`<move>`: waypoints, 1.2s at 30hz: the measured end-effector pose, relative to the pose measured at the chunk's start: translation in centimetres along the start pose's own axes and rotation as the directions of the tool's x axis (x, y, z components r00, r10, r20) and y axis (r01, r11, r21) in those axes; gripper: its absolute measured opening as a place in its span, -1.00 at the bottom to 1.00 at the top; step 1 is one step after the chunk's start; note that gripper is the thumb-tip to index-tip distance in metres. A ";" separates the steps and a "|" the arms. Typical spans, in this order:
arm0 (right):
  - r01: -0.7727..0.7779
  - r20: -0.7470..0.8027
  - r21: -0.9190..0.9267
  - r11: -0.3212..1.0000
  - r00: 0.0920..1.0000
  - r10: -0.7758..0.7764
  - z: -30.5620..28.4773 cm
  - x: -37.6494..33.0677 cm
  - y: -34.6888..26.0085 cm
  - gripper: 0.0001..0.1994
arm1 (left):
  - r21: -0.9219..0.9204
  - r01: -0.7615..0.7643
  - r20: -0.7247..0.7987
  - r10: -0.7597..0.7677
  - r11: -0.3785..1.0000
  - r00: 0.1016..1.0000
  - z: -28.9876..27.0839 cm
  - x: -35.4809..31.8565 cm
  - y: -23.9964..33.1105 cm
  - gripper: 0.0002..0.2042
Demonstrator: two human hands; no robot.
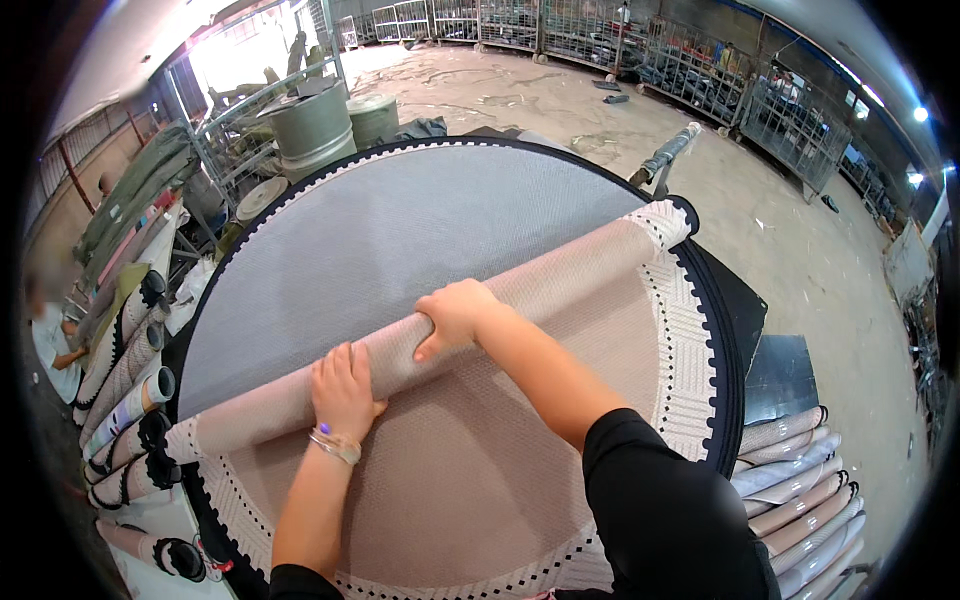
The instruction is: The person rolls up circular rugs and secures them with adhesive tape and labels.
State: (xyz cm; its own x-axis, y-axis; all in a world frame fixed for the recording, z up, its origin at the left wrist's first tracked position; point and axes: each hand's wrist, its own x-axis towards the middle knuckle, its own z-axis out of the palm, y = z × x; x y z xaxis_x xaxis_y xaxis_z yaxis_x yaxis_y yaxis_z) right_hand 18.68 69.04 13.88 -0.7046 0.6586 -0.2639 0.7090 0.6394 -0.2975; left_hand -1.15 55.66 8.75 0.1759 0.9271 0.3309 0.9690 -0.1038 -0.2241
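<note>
A large round rug (480,480), pinkish beige with a cream patterned border and black scalloped edge, lies in front of me with part of it rolled up. The roll (560,262) runs slantwise from near left to far right. My left hand (343,390), bracelets at its wrist, grips the roll left of its middle, fingers over the top and thumb low on the near side. Farther right, my right hand (455,318) clasps the roll the same way. Beyond the roll spreads a grey half-round surface (330,240) with a dark rim.
Rolled rugs are stacked at the left (130,410) and lower right (800,500). Green drums (312,130) stand past the far left rim. A wrapped pole (670,150) juts out at the far right. Wire cages (690,65) line the back. A person (55,345) in white is at the left.
</note>
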 end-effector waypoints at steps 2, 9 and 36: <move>0.008 -0.157 -0.052 0.999 0.987 -0.016 1.1 0.0 0.9 -0.11 | -0.205 0.026 0.237 0.023 0.978 0.971 -1.5 3.5 -0.9 -0.16; 0.125 -0.429 -0.407 0.905 0.848 -0.310 3.6 2.9 -0.5 -0.18 | -0.319 0.008 0.343 0.107 0.948 0.933 -0.7 7.1 -4.8 -0.26; 0.197 -0.402 -0.152 0.968 0.883 -0.243 14.1 -35.8 -15.7 -0.44 | -0.720 0.058 0.541 0.507 0.692 0.671 -18.0 -21.9 12.2 -0.70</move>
State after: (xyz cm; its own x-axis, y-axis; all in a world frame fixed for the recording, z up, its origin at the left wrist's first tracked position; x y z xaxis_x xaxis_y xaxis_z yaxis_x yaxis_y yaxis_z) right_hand 32.38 29.81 15.07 -0.7835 0.5855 0.2081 0.5517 0.8096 -0.2005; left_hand 9.95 27.57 15.29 0.5151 0.7646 -0.3875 0.8054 -0.2770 0.5241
